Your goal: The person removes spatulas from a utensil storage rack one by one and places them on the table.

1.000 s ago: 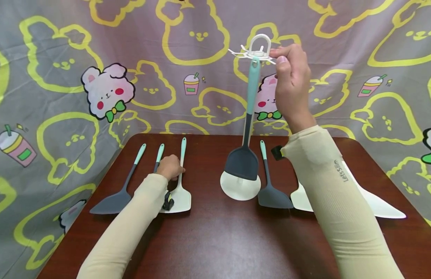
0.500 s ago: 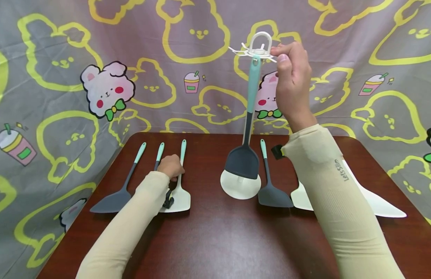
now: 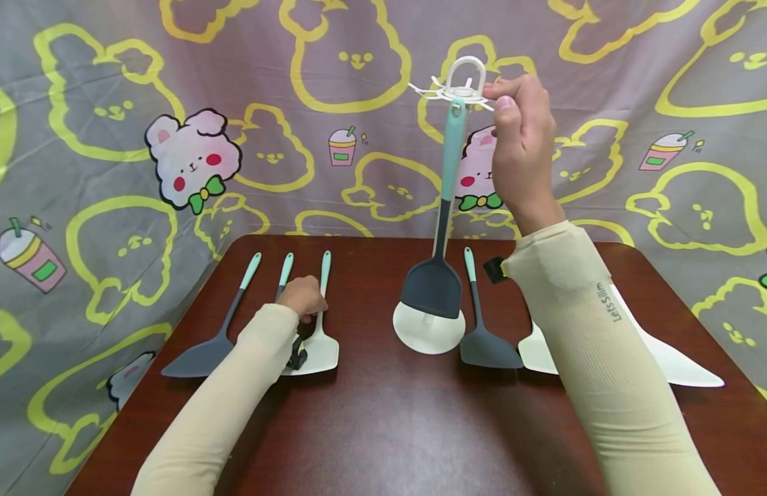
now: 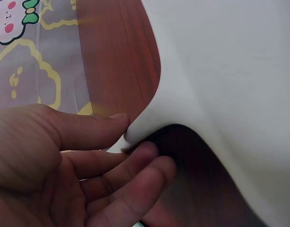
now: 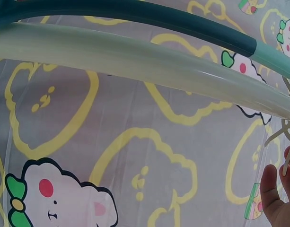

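My left hand [image 3: 304, 296] pinches the shaft of a white spatula [image 3: 323, 351] with a mint handle end. In the left wrist view, thumb and fingers [image 4: 95, 132] meet on its narrow white neck [image 4: 149, 120], and its broad blade fills the right side. Higher up, my right hand [image 3: 522, 145] holds the hooked top of a white utensil stand [image 3: 462, 91] between thumb and fingers. From one hook hangs a dark grey turner [image 3: 431, 286] with a mint handle, in front of the stand's pole [image 5: 135, 61]. The stand's round base [image 3: 428, 337] shows below the turner.
On the brown table [image 3: 383, 427], a grey spatula [image 3: 203, 355] and another mint handle [image 3: 285, 269] lie on the left. A grey turner [image 3: 487, 348] and white utensils [image 3: 675, 358] lie on the right, partly behind my right forearm. A patterned cloth [image 3: 371, 193] hangs behind.
The white spatula in my left hand has slid slightly towards me, its handle end now a little nearer. My right hand stays at the stand's top, and the hanging turner looks unchanged.
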A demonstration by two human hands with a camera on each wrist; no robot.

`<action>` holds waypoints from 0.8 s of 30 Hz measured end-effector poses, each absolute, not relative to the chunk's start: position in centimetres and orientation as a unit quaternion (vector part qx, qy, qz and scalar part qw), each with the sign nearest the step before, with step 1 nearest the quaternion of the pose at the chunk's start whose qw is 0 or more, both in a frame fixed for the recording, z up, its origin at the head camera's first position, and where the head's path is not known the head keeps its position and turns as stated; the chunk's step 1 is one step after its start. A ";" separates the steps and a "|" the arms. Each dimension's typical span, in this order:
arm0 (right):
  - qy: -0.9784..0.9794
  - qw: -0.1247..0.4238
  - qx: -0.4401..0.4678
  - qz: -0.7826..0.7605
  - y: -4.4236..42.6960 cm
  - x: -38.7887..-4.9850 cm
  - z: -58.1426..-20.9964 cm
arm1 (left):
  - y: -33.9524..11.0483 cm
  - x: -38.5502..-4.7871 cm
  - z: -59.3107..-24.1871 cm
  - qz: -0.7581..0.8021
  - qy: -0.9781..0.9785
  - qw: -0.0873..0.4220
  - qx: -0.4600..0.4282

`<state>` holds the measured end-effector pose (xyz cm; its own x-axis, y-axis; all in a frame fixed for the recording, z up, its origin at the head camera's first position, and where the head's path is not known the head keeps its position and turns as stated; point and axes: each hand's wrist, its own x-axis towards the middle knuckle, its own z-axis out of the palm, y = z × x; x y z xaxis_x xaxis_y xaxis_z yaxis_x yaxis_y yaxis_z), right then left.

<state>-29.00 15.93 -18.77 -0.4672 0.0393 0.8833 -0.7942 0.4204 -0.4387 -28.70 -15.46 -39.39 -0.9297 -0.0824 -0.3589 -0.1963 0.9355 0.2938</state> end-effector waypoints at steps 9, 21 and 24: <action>-0.719 0.446 0.257 0.468 15.9 -28.9 -18.7 | -16.0 -28.1 -38.6 0.164 0.970 0.164 -0.070; -0.719 0.442 0.255 0.473 15.9 -29.0 -18.7 | -17.2 -28.1 -36.4 0.201 0.966 0.139 -0.081; -0.719 0.446 0.264 0.464 16.1 -29.2 -18.8 | -17.0 -28.2 -36.3 0.215 0.968 0.103 -0.081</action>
<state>-29.16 16.06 -18.79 -0.4632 0.0339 0.8856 -0.7931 0.4302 -0.4313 -28.24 -17.05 -36.26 -0.9655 -0.1124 -0.2349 -0.2013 0.8945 0.3991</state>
